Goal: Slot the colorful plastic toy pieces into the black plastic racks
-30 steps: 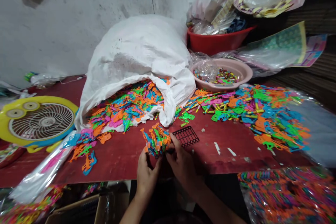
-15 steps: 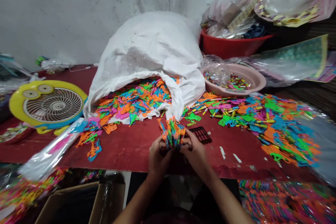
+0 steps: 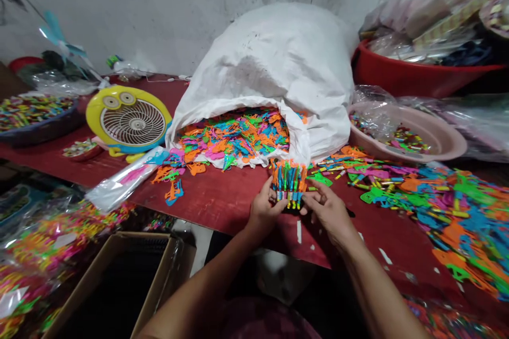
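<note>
A tight upright row of small plastic toys (image 3: 289, 183), orange, blue and green with yellow lower ends, is held above the front of the red table (image 3: 238, 206). My left hand (image 3: 264, 209) grips its left side, thumb at the lower front. My right hand (image 3: 328, 214) has its fingers closed at the right edge. Just behind the row, a large white sack (image 3: 270, 58) lies with its mouth towards me, spilling loose plastic pieces (image 3: 234, 137). A dark sliver shows beside my right hand, mostly hidden by it.
Left stands a yellow fan (image 3: 133, 122) with a clear plastic bag (image 3: 121, 180) before it. A pink basin (image 3: 445, 135) and a heap of colourful pieces (image 3: 449, 201) are on the right. A red basin (image 3: 417, 71) sits behind. Below the table edge is an open cardboard box (image 3: 165, 270).
My view has swung left. The row has tilted so its long side faces me, with the yellow ends showing. The black grid on the table is now mostly hidden near my right hand.
</note>
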The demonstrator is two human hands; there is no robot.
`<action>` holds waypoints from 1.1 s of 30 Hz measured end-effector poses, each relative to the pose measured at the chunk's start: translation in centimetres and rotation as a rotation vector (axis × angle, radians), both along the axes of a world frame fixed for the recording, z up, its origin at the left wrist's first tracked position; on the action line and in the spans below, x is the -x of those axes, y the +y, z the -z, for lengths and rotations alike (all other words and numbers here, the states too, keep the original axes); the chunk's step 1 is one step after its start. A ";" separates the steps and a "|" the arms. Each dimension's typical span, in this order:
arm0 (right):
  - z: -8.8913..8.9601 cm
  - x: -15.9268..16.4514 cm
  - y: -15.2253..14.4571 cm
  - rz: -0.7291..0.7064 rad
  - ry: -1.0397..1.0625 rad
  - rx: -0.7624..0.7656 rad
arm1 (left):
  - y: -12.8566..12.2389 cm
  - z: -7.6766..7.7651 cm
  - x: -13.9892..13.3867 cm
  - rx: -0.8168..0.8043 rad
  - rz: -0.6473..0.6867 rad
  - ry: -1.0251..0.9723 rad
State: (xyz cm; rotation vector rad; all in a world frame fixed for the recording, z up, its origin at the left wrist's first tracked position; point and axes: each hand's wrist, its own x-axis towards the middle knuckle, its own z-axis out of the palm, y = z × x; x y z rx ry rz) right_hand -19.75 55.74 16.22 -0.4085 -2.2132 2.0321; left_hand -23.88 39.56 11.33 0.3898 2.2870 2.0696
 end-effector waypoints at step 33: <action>3.8 -5.1 -3.3 0.321 0.327 -0.890 | -1.6 1.8 -3.3 0.053 0.111 0.020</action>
